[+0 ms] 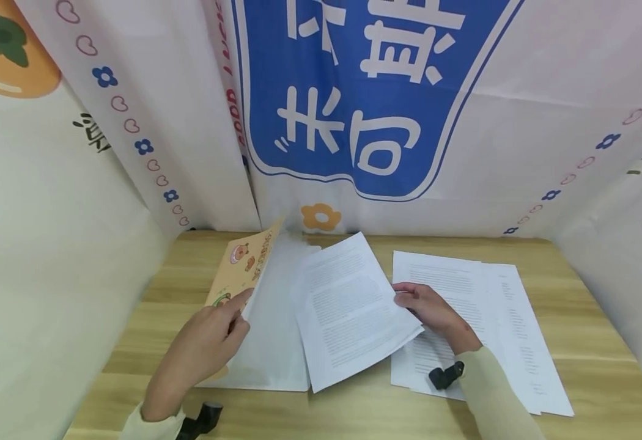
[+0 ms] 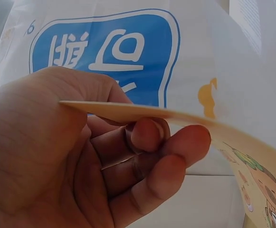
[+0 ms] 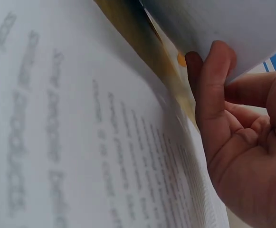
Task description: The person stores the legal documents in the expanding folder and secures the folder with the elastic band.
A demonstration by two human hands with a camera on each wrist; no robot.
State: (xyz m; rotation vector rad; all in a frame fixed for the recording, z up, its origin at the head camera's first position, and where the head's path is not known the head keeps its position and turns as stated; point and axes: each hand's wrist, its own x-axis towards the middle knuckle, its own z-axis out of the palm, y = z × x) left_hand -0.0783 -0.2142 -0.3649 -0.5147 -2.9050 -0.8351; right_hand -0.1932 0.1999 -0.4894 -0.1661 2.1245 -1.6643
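Note:
A folder with a tan cover (image 1: 239,260) printed with cartoon bears lies open on the left of the table. My left hand (image 1: 205,343) grips the raised cover by its edge; in the left wrist view the thumb and curled fingers (image 2: 166,178) are around it. Under the cover shows a whitish, translucent sleeve (image 1: 274,357). My right hand (image 1: 431,308) pinches the right edge of a few printed sheets (image 1: 348,311). These sheets are tilted, their left side over the sleeve. Whether their left edge is inside it, I cannot tell.
Two overlapping stacks of printed paper (image 1: 524,342) lie on the right of the wooden table (image 1: 579,305), partly under my right forearm. A white cloth (image 1: 491,153) with a blue printed panel hangs behind the table and along its sides.

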